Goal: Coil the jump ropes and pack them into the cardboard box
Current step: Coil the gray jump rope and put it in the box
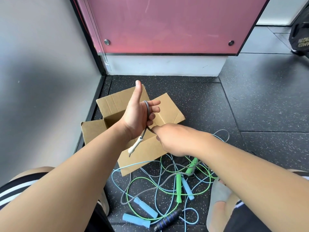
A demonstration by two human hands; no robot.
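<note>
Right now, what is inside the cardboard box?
Only a bare inner wall of the cardboard box shows, no rope. The left hand and forearm cover the rest.

Pink panel (pixel 167 24): upper centre of the frame, black-edged, with a round bolt (pixel 107 42) near each lower corner.
White plinth (pixel 163 65): directly beneath the panel.
Grey wall (pixel 41 64): left side.
Floor (pixel 250 101): black speckled rubber tiles.
Black bag (pixel 300 36): upper right edge, pale lettering, partly cut off.
Grey slipper (pixel 217 191): lower right.
</note>
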